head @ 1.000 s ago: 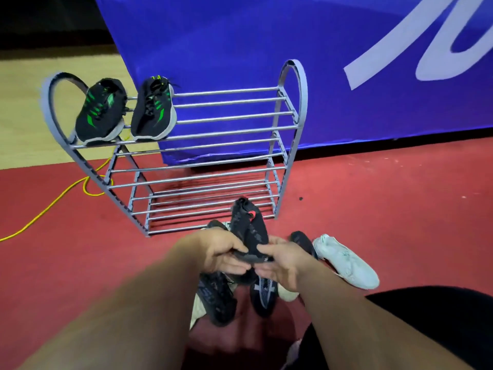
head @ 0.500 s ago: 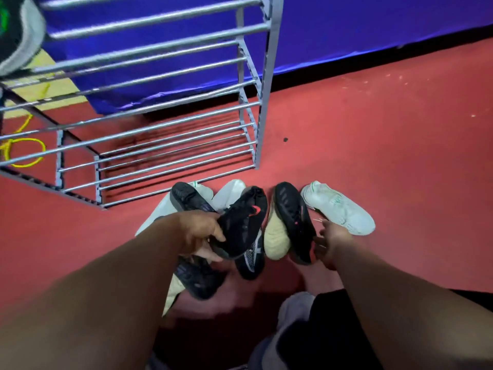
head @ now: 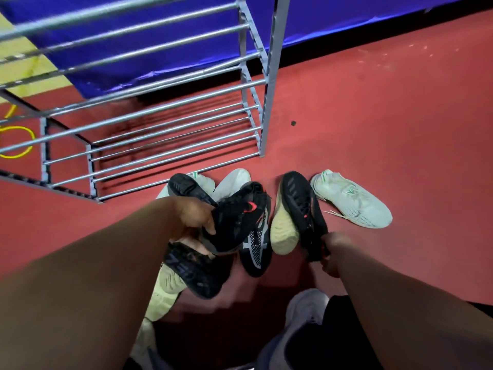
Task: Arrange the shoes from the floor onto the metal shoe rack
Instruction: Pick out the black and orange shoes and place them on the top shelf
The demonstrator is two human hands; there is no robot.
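Hands (head: 196,218) grip 2 shoes (head: 240,217) (1 each).

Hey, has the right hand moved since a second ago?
Yes. The right hand left the black shoe in the left hand and went right, toward the white shoe on the floor; it now grips the heel of the cream-soled shoe.

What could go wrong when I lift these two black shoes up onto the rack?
The right hand grips the side-lying black shoe only by its heel, so it may slip or swing. The white shoe beside it has loose laces that could snag. The left hand holds the red-marked shoe over a pile of shoes, and lifting may disturb it.
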